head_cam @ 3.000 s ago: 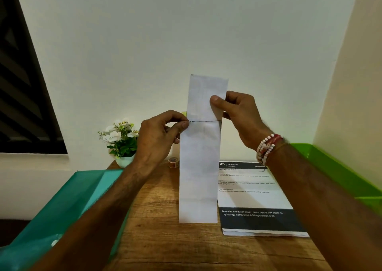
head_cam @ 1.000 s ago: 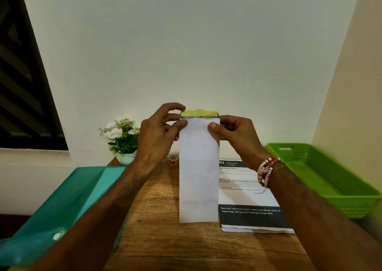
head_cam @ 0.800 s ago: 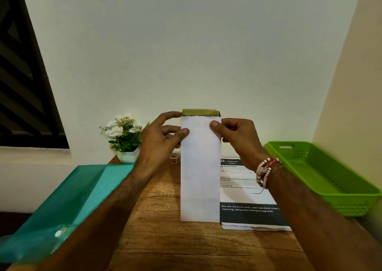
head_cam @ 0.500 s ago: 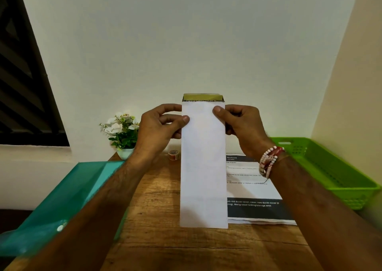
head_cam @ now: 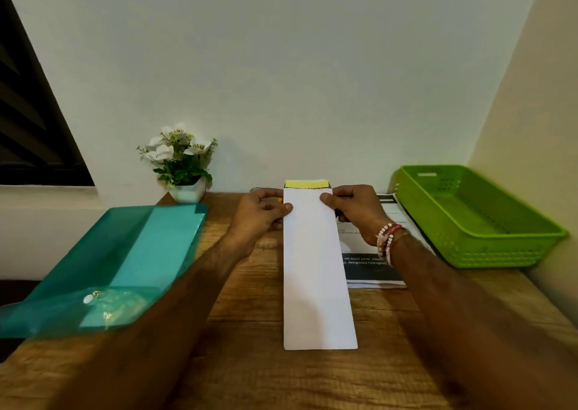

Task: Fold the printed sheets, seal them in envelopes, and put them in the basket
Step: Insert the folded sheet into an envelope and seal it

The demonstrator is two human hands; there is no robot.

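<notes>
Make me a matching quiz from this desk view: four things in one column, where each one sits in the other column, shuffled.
Things:
1 envelope
2 basket
3 folder
4 flower pot

Places:
A upright against the back wall
B table's right side
C table's left side, lying flat
D centre, pinched by left hand and right hand

Pairs: 1-D, 2-B, 3-C, 4-A

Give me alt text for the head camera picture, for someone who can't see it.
The left hand and right hand pinch the top of a long white envelope over a wooden table, a yellow-edged sheet poking out. A green basket stands at right, a teal folder at left.
</notes>
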